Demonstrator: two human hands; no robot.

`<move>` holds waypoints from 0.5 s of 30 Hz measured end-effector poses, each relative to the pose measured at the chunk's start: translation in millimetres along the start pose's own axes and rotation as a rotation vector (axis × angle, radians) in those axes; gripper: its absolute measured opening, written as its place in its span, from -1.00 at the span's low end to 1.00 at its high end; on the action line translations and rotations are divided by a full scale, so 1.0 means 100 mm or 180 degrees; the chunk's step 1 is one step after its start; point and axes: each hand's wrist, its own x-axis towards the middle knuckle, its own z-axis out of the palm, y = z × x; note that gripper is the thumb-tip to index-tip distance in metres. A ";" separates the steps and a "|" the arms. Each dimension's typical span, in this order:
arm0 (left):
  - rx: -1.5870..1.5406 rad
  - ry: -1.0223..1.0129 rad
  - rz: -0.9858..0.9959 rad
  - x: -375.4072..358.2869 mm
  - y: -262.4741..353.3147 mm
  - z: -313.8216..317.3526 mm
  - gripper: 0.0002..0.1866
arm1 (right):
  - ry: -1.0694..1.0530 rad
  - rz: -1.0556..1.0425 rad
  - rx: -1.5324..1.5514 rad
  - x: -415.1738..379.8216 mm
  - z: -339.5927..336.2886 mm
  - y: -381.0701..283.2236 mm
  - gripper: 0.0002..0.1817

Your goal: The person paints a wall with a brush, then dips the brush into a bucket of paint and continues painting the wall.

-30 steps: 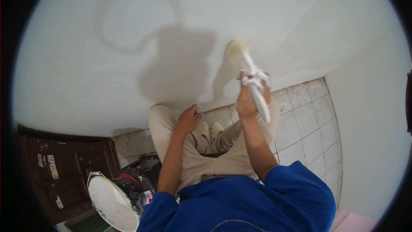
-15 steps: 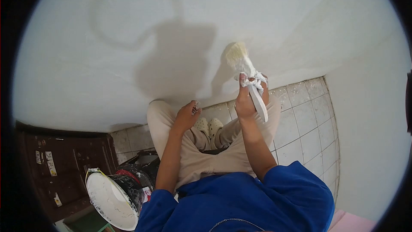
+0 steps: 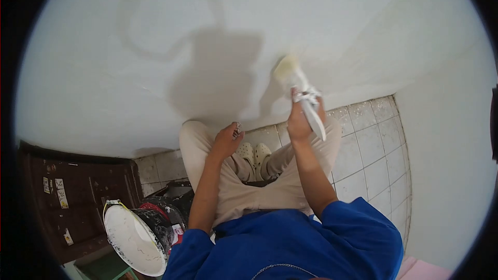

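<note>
My right hand [image 3: 299,120] is closed around a paintbrush [image 3: 313,119] whose handle is coated in white. The brush's pale bristles are against or very near the white wall [image 3: 353,57], slightly smeared by motion; whether they touch is hard to tell. White paint also covers the fingers of that hand. Over my left knee, my left hand [image 3: 226,141] rests with curled fingers. White smears show at those fingertips, and I cannot make out whether anything is held in them.
A white-rimmed paint bucket [image 3: 134,241] with a dark, splattered outside sits at my left side. Behind it is a dark brown wooden door [image 3: 78,202] bearing stickers. Paint-specked tiles [image 3: 358,150] cover the floor along the wall. A green object [image 3: 106,268] lies low at left.
The paintbrush has shifted slightly down and its handle has tilted to the right, with my right hand moving along. My left hand has stayed nearly still.
</note>
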 end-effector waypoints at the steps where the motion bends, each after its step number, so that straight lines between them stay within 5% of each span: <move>1: 0.0028 -0.0048 -0.0013 0.02 0.02 -0.01 -0.69 | 0.0256 -0.0180 0.0145 0.16 -0.01 -0.16 -0.84; 3: 0.0062 -0.0087 0.0021 0.07 0.03 -0.01 -0.69 | 0.0433 -0.0441 0.0153 0.26 -0.03 -0.23 -0.82; 6: 0.0078 -0.0089 0.0081 0.09 -0.03 0.08 -0.69 | -0.0094 0.0146 -0.0089 -0.15 0.14 0.29 -0.89; 8: 0.0138 -0.0047 0.0077 0.12 -0.06 0.09 -0.69 | -0.0588 -0.0571 -0.0368 -0.55 0.10 0.85 -0.89; 11: 0.0118 -0.0059 0.0033 0.06 -0.06 0.03 -0.65 | -0.1253 0.0719 -0.0055 -1.11 -0.14 1.16 -0.92; 15: 0.0113 0.0022 0.0006 0.02 -0.08 0.00 -0.67 | -0.1026 0.0131 -0.0696 -0.73 -0.17 0.92 -0.91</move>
